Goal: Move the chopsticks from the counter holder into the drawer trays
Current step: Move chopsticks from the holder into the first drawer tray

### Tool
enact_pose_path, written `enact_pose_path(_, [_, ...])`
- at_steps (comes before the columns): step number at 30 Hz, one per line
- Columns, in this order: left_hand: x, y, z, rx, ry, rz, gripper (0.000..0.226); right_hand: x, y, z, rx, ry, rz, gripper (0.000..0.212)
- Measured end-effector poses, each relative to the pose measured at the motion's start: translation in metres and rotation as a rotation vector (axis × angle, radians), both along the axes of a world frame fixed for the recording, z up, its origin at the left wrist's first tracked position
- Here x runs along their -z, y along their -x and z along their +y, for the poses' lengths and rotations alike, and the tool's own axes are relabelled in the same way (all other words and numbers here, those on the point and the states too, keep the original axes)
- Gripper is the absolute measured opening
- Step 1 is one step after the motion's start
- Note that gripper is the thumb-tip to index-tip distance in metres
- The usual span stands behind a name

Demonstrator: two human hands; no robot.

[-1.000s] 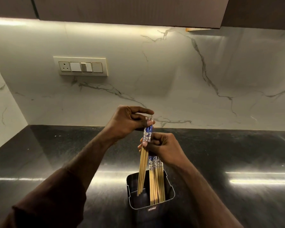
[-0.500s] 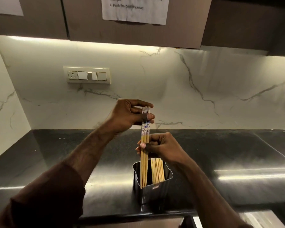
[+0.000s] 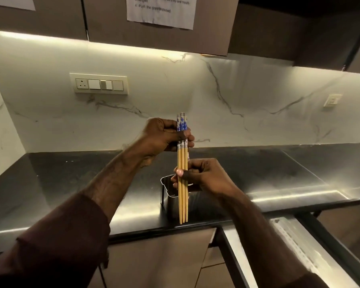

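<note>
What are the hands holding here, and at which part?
A bundle of chopsticks, held upright. The left hand pinches the blue-patterned top ends; the right hand grips the wooden shafts near the middle, above the holder.

Three chopsticks [image 3: 182, 183], one holder [image 3: 168, 191], two hands, one switch plate [image 3: 98, 83]

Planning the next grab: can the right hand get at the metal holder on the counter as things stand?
Probably not yet: the right hand hovers just above the holder, but its grip is taken up by the chopsticks, which the left hand also holds.
</note>
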State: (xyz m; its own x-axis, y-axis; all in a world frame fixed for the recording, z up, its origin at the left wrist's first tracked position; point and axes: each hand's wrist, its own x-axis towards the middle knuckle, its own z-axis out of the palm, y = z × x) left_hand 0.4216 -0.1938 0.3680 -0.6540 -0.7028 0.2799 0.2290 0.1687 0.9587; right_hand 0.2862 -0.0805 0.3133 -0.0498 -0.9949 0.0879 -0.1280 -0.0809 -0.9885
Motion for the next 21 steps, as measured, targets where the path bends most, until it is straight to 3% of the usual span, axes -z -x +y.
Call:
enact_pose_path(4, [-0.002, 0.011, 0.014, 0.016, -0.034, 0.039, 0.01, 0.011, 0.008, 0.033, -0.021, -0.067, -0.027, 0.024])
enact_pose_path(7, [0.0, 0.026, 0.025, 0.057, -0.046, 0.022, 0.021, 0.018, 0.019, 0.054, -0.008, -0.075, -0.033, 0.025])
enact_pose_path(12, [0.011, 0.066, 0.049, 0.131, -0.053, 0.028, 0.014, 0.025, 0.046, 0.089, 0.071, -0.062, -0.058, 0.011])
enact_pose_path(15, [0.013, 0.095, 0.072, 0.188, -0.056, 0.016, 0.023, 0.028, 0.068, 0.114, 0.148, -0.09, -0.065, 0.008])
enact_pose_path(21, [0.015, 0.169, 0.137, 0.249, -0.065, -0.011, 0.017, 0.028, 0.128, 0.184, 0.255, -0.131, -0.061, 0.017])
